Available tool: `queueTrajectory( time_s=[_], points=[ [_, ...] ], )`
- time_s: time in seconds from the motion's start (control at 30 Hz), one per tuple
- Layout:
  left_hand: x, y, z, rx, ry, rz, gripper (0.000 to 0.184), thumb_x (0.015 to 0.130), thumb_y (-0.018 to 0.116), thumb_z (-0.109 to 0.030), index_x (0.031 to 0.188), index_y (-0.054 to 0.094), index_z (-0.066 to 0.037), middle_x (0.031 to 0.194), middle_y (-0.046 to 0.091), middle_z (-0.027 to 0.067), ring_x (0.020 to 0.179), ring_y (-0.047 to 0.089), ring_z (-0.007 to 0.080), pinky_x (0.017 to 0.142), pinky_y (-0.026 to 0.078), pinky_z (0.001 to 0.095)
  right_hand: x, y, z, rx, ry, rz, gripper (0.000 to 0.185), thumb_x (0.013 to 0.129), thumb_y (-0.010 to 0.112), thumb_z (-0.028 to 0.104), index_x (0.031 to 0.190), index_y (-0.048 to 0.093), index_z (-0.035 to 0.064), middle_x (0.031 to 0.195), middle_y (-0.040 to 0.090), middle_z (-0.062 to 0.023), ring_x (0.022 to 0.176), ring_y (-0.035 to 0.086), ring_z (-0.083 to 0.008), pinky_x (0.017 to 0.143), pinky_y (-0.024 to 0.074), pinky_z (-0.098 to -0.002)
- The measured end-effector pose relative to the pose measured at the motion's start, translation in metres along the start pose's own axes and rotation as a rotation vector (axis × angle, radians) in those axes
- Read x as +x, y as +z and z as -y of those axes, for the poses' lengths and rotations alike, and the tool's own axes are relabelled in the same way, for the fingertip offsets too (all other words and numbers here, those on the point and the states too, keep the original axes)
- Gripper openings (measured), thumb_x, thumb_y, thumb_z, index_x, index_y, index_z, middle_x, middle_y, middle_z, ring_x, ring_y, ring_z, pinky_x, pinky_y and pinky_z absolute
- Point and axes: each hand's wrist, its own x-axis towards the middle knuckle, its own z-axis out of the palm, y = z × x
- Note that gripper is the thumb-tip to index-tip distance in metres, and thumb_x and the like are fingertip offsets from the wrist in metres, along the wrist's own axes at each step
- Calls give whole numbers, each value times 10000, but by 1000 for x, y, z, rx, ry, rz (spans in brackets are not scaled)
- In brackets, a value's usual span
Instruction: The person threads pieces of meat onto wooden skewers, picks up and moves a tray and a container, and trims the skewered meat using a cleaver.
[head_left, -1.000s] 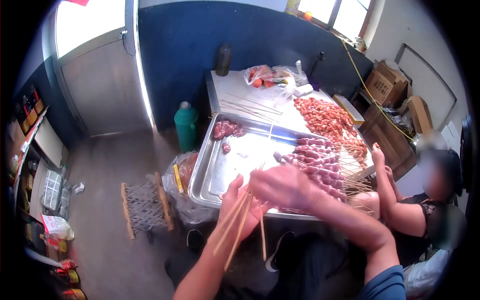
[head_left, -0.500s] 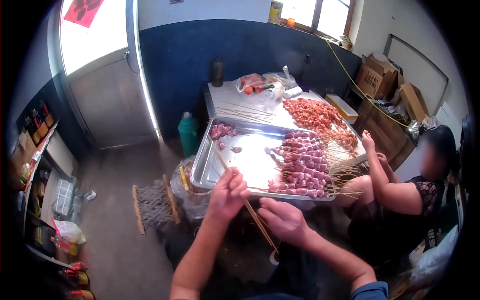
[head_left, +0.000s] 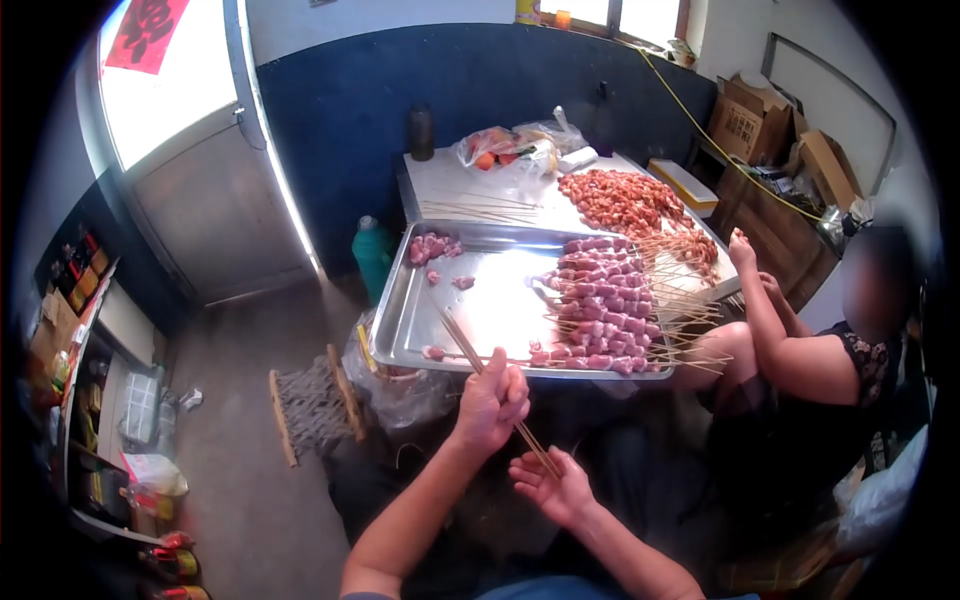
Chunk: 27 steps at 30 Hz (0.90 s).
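Note:
My left hand is closed around a thin bundle of bamboo skewers, thumb on top, just in front of the tray's near edge. Their upper ends slant over the metal tray. At the lower ends is my right hand, palm up with fingers apart, the skewer tips resting against it. Threaded meat skewers lie in rows along the tray's right side, sticks pointing right. Loose meat chunks sit in its far left corner, with a few single pieces nearby and one at the near edge.
Behind the tray, a white table bears loose skewers, a heap of reddish meat and a plastic bag. A co-worker sits at the right. A green flask and a woven stool stand left.
My right hand has gone from curled fingers to an opened palm turned up, lower down at the skewer ends. My left hand has shifted slightly right and down with the bundle. The view has tilted.

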Motion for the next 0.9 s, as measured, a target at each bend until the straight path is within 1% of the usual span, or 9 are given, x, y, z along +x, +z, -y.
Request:
queueTrajectory(
  time_s=[0.17,0.27,0.5,0.63,0.67,0.8,0.83,0.87,0.9],
  points=[
    [-7,4,36,179,-167,-30,551,994,434,-433,560,353,-105,589,517,73,386,367,103,384,318,242,7,-7,-3,160,57,1,393,985,381,315,1019,607,-5,987,660,-166,873,642,-280,778,512,-393],
    [-9,1,41,250,-148,10,529,1007,411,-416,612,472,-69,640,575,77,449,487,110,451,408,236,-5,3,4,-316,-80,-63,358,981,416,290,1010,635,9,924,682,-122,813,666,-206,726,522,-327],
    [-11,-12,52,590,-162,71,514,1023,359,-401,799,602,-7,744,610,73,664,587,130,661,488,266,-13,9,22,-763,-410,92,311,969,448,222,886,660,11,783,652,-67,704,611,-130,648,491,-283],
    [-14,-7,42,715,-213,11,472,1018,388,-369,840,626,-2,757,626,81,686,594,121,668,497,268,2,10,11,-578,-423,122,231,975,497,190,893,642,30,710,602,-12,598,547,-73,549,431,-208],
    [-11,-11,36,775,-260,42,342,991,458,-290,926,628,-1,822,637,83,761,608,138,733,503,279,0,13,12,-611,-470,86,217,975,514,191,897,633,28,703,597,-4,570,523,-56,512,404,-189],
    [-16,18,-9,1165,-168,147,251,898,590,-139,1112,568,-11,1013,622,67,947,603,171,875,478,309,-3,4,19,-565,-513,43,170,954,560,173,933,635,22,702,593,11,580,510,-42,528,403,-192],
    [-14,28,-25,1281,-67,117,241,891,601,-129,1101,567,-16,1005,621,58,922,612,154,852,485,299,-1,-3,20,-556,-553,2,145,950,563,155,921,623,26,704,595,10,571,507,-41,514,394,-186],
    [-3,12,-33,1300,89,14,223,873,640,-162,1033,593,-15,844,638,58,764,613,125,705,502,281,0,-8,19,-546,-591,-39,122,945,565,137,908,611,30,706,598,9,562,503,-40,501,385,-181],
    [6,28,-54,1482,68,-111,218,885,611,-97,1077,560,-7,877,641,66,788,630,117,714,513,270,-2,-12,18,-532,-588,-37,122,945,565,137,908,611,30,706,598,9,562,503,-40,501,385,-181]
  ],
)
